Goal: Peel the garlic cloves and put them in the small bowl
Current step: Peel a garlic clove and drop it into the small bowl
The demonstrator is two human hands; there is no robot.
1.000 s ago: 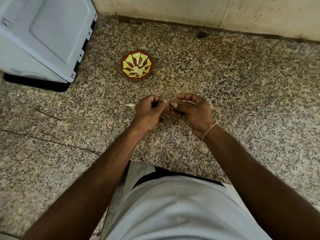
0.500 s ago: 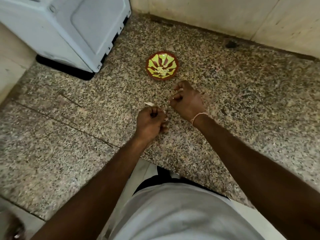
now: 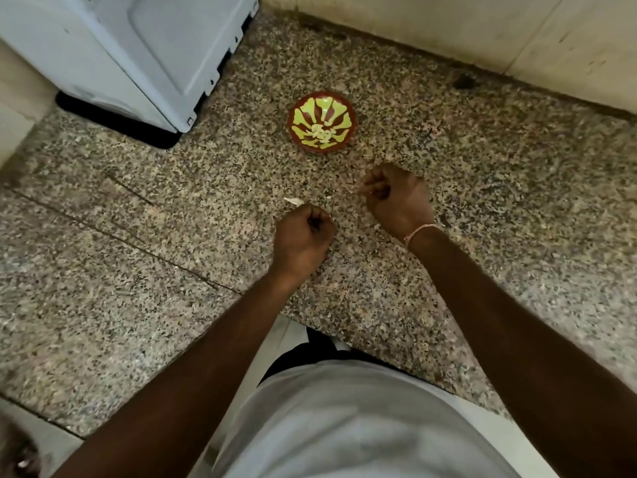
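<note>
I see a speckled granite counter (image 3: 499,174) with a long crack on its left part, meeting a pale tiled wall (image 3: 448,25) at the back. A white appliance (image 3: 138,46) stands back left. The small bowl (image 3: 322,123), red and yellow, holds peeled garlic cloves (image 3: 322,133). The left hand (image 3: 303,238) is curled, contents hidden; the right hand (image 3: 396,198) is curled too, apart from it, grip unclear. A peel scrap (image 3: 293,201) lies just beyond the left hand.

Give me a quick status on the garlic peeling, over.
Left hand fisted, contents hidden. Right hand curled, apart from the left, nearer the small bowl. Peeled cloves in the bowl; a garlic scrap on the counter. Nothing blocking.
</note>
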